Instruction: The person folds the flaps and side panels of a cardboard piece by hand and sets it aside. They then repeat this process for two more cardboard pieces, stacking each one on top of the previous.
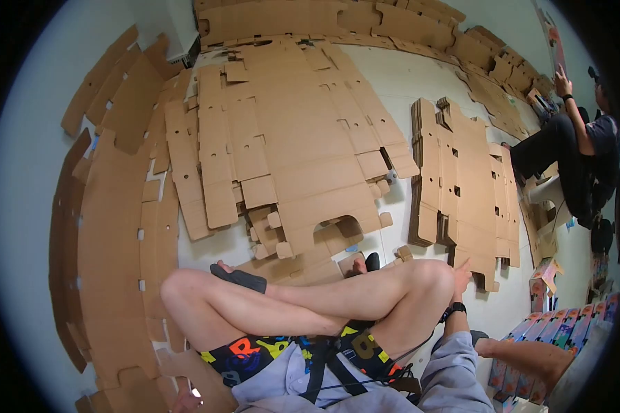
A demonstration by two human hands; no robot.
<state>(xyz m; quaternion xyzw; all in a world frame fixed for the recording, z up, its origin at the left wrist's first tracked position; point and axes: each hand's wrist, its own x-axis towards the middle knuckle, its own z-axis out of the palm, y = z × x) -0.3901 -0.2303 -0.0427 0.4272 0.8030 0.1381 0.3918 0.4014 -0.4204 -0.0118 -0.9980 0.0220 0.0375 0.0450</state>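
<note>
My right hand (463, 275) is beside my right knee, next to the lower edge of a stack of flat cardboard sheets (472, 199). Its index finger points outward; the other fingers are partly hidden by the knee. Low at the left edge of my lap, my left hand (186, 398) is dim and partly cut off, with a small bright spot at it. Cardboard (200, 368) lies around that hand. In front of my crossed legs spreads a large pile of flat, die-cut cardboard (296, 138).
More cardboard (114, 227) leans and lies along the left wall, and further sheets (275, 20) line the back. A person (579, 144) sits at the right. Colourful boxes (558, 330) stand at the lower right, near another person's leg (523, 358).
</note>
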